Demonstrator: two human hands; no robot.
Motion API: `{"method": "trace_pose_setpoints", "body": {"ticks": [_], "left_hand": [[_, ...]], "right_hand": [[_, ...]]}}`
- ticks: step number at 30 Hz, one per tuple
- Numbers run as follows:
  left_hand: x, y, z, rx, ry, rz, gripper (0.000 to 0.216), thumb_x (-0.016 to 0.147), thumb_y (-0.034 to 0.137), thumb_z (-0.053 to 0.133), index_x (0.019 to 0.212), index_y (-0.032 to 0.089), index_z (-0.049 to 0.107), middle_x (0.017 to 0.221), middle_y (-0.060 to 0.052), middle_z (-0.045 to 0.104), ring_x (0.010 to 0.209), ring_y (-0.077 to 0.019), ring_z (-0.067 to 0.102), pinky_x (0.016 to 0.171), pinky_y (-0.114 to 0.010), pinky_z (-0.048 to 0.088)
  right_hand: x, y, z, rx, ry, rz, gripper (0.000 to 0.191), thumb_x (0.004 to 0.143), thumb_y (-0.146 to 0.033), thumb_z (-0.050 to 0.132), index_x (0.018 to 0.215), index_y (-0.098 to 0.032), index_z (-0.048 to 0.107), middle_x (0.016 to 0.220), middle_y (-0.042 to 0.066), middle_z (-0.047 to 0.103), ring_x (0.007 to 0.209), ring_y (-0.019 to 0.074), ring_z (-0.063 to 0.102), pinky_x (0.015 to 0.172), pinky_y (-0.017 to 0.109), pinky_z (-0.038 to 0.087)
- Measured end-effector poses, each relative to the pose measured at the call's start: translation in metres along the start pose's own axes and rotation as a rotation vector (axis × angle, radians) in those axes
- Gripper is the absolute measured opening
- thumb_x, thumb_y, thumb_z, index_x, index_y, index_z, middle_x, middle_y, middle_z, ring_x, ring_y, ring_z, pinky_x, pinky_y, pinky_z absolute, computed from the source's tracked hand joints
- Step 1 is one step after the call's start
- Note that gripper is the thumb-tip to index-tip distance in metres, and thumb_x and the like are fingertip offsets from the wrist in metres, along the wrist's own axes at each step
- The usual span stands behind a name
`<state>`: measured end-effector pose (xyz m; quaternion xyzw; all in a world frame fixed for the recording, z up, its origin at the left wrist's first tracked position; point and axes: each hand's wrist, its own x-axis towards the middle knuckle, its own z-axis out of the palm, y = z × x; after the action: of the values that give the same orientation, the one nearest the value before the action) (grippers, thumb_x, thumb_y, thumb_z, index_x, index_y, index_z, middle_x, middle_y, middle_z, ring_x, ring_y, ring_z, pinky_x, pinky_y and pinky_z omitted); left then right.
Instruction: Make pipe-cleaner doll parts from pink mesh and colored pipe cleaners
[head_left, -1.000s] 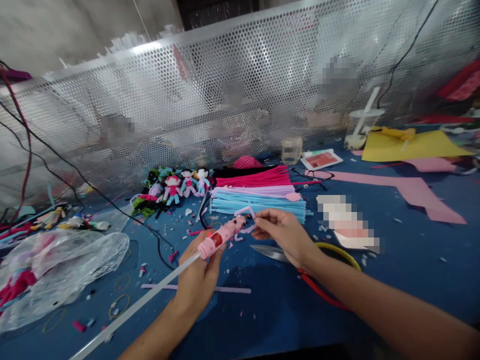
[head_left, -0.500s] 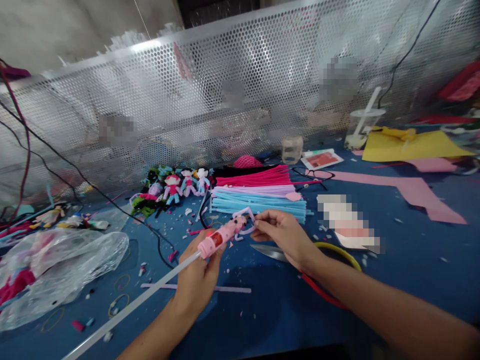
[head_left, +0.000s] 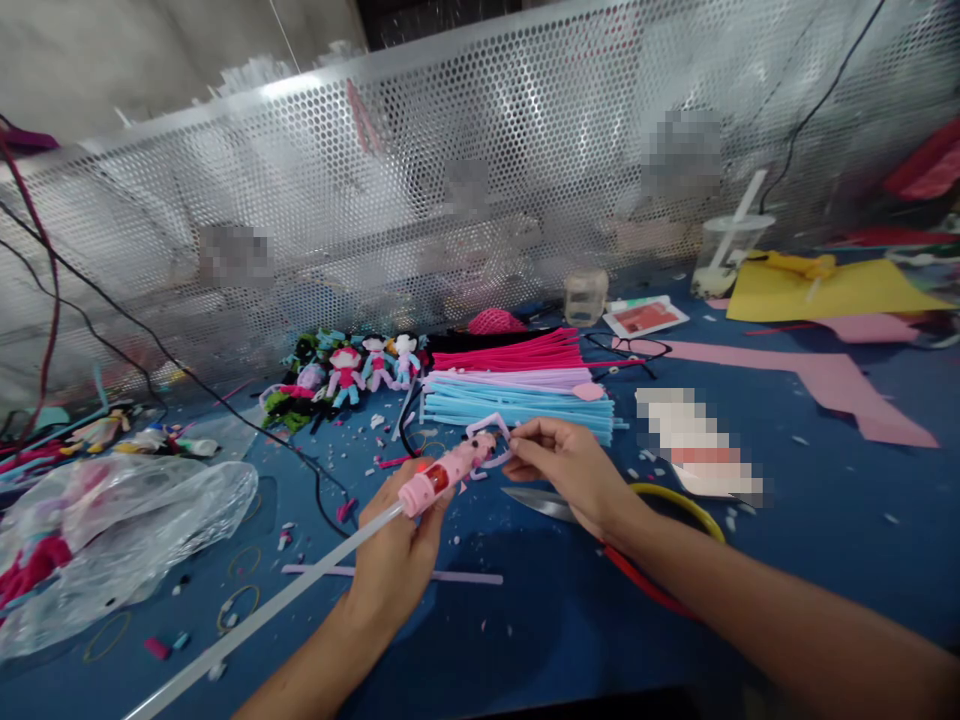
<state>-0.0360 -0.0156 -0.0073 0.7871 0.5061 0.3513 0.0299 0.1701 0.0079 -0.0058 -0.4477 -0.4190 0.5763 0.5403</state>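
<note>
My left hand (head_left: 397, 555) is wrapped round a pink hot glue gun (head_left: 429, 483), with a long translucent glue stick (head_left: 262, 605) running out of its back toward the lower left. My right hand (head_left: 562, 465) pinches the end of a bent lavender pipe cleaner (head_left: 491, 422) close to the gun's front end. Whether the gun's tip touches the pipe cleaner I cannot tell. Below the right hand lie scissors (head_left: 540, 502) with one yellow and one red handle, partly covered by the right forearm. A straight lavender pipe cleaner (head_left: 465, 578) lies on the table beyond the left wrist.
Pink, lavender and blue pipe cleaners (head_left: 517, 390) lie bundled behind my hands. Small dolls (head_left: 375, 365) sit left of them. A plastic bag (head_left: 150, 530), cables, glasses (head_left: 630, 346), a cup (head_left: 727, 255) and pink foam strips (head_left: 832, 385) surround the work area. A perforated metal panel (head_left: 420, 180) stands behind.
</note>
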Motion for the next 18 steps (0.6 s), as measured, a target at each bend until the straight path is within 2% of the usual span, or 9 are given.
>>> {"method": "trace_pose_setpoints", "body": {"ticks": [18], "left_hand": [[-0.0004, 0.0000, -0.0013, 0.012, -0.002, -0.006, 0.022, 0.086, 0.029, 0.052, 0.102, 0.019, 0.063, 0.103, -0.008, 0.067, 0.099, -0.0222, 0.061, 0.086, -0.033, 0.048]], "right_hand": [[-0.0010, -0.0017, -0.0002, -0.009, -0.001, 0.019, 0.013, 0.070, -0.028, 0.068, 0.072, -0.018, 0.060, 0.062, 0.001, 0.066, 0.061, 0.0148, 0.067, 0.065, 0.030, 0.056]]}}
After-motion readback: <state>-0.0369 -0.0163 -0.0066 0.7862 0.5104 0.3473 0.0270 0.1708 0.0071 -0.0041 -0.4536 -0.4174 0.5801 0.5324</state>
